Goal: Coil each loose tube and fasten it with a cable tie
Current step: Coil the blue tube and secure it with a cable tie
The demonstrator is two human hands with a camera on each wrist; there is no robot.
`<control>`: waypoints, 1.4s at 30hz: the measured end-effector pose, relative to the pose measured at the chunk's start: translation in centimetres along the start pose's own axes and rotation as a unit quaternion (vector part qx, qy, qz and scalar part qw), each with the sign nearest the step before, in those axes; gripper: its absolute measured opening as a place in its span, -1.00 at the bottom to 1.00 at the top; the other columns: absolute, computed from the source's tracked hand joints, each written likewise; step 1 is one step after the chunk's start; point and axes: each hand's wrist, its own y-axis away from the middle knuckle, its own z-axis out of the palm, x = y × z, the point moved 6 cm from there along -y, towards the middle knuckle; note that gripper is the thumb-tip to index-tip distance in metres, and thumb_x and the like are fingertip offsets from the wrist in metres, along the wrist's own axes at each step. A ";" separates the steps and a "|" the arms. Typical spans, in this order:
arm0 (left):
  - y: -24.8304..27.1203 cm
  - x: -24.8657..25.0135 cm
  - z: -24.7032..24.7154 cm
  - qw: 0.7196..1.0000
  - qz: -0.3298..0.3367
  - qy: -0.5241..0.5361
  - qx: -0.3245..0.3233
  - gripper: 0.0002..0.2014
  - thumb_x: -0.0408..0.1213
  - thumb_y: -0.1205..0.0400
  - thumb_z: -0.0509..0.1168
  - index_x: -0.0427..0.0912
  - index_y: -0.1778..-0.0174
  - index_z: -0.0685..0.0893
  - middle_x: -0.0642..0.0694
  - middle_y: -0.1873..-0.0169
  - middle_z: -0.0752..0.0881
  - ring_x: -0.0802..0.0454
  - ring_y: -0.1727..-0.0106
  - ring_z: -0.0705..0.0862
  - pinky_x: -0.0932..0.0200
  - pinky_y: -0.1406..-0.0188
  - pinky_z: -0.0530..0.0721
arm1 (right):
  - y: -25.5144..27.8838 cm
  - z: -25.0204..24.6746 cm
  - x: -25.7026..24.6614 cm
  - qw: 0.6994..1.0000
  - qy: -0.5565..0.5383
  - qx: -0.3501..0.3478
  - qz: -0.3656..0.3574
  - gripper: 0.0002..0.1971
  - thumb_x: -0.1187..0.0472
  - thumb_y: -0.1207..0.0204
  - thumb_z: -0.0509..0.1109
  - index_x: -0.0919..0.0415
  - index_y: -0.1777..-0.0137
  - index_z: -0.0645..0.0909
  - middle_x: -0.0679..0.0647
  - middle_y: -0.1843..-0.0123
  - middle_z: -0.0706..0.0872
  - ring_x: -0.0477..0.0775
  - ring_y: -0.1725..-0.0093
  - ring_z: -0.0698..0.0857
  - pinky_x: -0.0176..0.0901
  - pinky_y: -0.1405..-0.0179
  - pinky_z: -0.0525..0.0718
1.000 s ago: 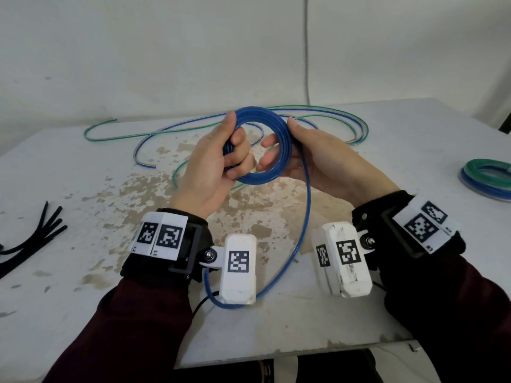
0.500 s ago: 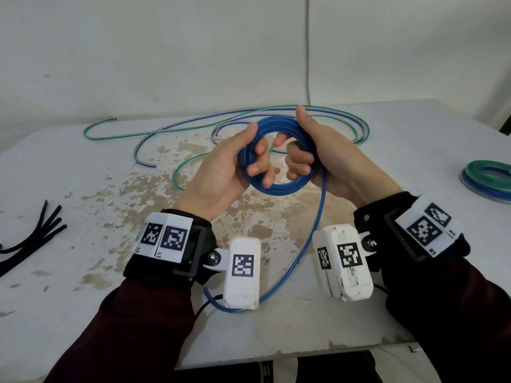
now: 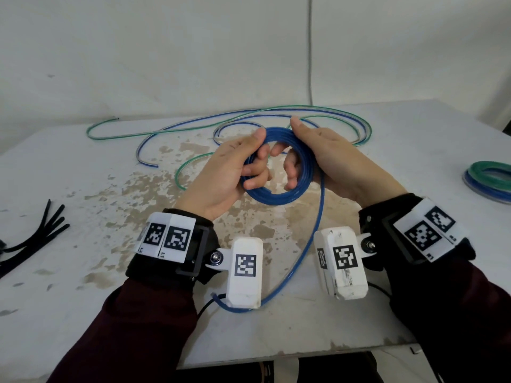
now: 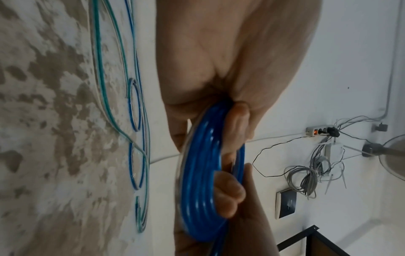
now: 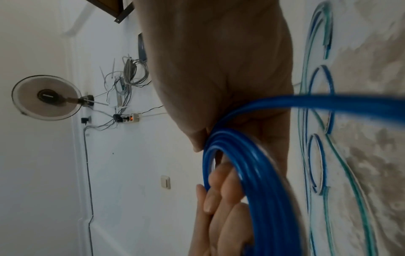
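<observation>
A blue tube coil [image 3: 279, 194] of several turns is held upright above the table's middle. My left hand [image 3: 235, 170] grips its left side, thumb on the rim and fingers curled through the ring. My right hand [image 3: 318, 158] grips the right side, fingers curled inside the ring too. The coil's loose tail [image 3: 309, 250] drops from the right side and curves down to an end near my left wrist camera. In the wrist views the blue coil [image 4: 203, 187] [image 5: 258, 181] runs between both hands' fingers. Black cable ties [image 3: 33, 239] lie at the table's left edge.
Loose green and blue tubes [image 3: 249, 117] sprawl across the far half of the stained white table [image 3: 83, 189]. A coiled green and blue bundle [image 3: 489, 178] lies at the right edge. A white wall stands close behind the table.
Both hands have turned the coil and shifted their hold on it. The tail has shortened a little as the loose end slid toward my left wrist.
</observation>
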 end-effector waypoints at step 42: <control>-0.7 0.5 -2.0 0.986 0.036 0.152 0.066 -0.62 -0.11 -0.79 -0.03 -0.15 0.34 0.36 0.03 0.54 0.26 0.08 0.46 0.27 0.28 0.36 0.36 | -0.1 -0.9 0.2 0.999 -0.034 0.024 -0.002 -0.57 0.10 -0.78 -0.01 0.24 -0.04 0.69 0.13 0.17 0.82 0.05 0.10 0.78 -0.04 -0.09 0.75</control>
